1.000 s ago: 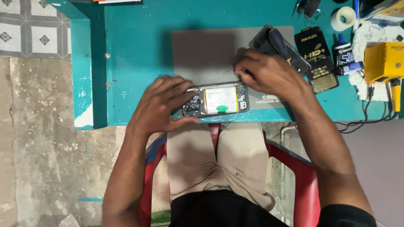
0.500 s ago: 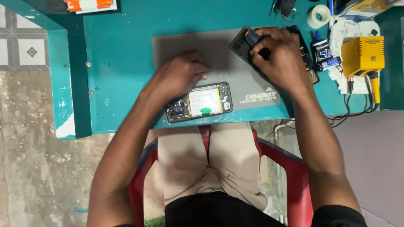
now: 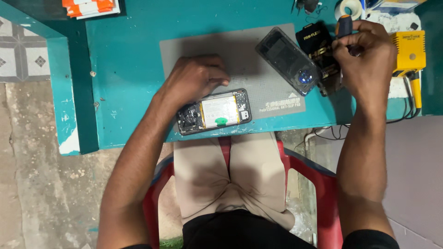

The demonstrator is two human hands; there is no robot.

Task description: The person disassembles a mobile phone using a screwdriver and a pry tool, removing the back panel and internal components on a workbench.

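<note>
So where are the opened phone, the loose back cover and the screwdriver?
opened phone (image 3: 214,112), head view, on its battery.
loose back cover (image 3: 287,60), head view, mid-panel.
screwdriver (image 3: 344,25), head view, on its handle.

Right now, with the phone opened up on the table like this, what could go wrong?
The opened phone lies at the table's front edge, half off the grey mat; a nudge from the left hand might tip it off. The right hand grips a screwdriver above the clear back cover, which it could scratch.
</note>
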